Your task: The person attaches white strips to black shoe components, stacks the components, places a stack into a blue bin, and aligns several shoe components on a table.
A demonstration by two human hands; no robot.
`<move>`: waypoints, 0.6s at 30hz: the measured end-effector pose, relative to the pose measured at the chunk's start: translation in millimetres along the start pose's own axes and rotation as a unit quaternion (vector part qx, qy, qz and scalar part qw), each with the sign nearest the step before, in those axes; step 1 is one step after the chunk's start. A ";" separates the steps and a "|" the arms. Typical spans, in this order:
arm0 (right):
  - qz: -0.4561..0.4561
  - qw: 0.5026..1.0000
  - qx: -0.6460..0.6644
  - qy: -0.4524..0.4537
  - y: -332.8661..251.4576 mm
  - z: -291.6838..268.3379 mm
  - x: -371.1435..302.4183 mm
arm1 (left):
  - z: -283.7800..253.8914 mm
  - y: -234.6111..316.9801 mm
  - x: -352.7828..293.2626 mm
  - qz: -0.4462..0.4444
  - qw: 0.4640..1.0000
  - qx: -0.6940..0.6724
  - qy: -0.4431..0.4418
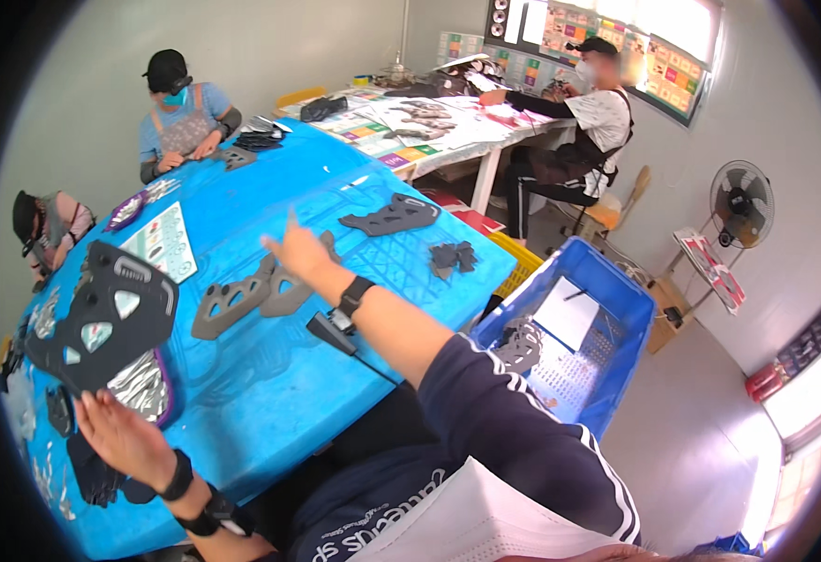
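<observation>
A dark grey shaped panel with cutouts [148,318] is raised at the left, tilted over the blue table. My left hand [127,438] grips it at its lower edge, palm toward me; the thumb's hold is partly hidden. My right hand [303,255] reaches over the table's middle with index finger and thumb stretched apart, and no object shows in it. Beneath and beside it lie grey cutout pieces [232,307], partly covered by the hand. Another dark grey cutout piece [392,217] lies beyond, to its right. Near my right wrist is a black device with a cord [332,332].
A purple-rimmed tray [169,398] of silver strips stands behind the raised panel. Dark scraps [453,258] lie near the right edge. A blue crate [631,323] holds paper and grey pieces. Two people sit across the table; another works at a cluttered back table [410,169]. A fan [741,201] stands right.
</observation>
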State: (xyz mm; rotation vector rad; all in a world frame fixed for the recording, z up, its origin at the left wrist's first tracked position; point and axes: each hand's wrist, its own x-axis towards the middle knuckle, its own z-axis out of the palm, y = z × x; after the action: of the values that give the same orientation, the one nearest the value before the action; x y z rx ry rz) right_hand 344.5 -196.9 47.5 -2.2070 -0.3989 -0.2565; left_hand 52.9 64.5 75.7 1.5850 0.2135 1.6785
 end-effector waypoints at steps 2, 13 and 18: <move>-0.214 0.948 0.079 0.224 -12.3 -54.6 -20.4 | -32.0 5.0 -22.1 -0.016 0.999 0.019 -0.025; -0.053 0.784 -0.234 0.573 26.8 -321.7 -167.8 | -78.7 33.7 -84.0 -0.355 0.898 -0.256 -0.055; -0.172 0.814 0.245 0.498 32.3 -319.9 -186.8 | -57.1 45.7 -106.1 -0.369 0.874 -0.297 -0.105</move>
State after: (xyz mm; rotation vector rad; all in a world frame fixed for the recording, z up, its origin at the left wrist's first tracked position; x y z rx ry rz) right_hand 168.8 -504.5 160.7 -1.2280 -0.2169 -1.2792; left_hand -29.0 -11.3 11.3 1.0064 0.1410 0.8442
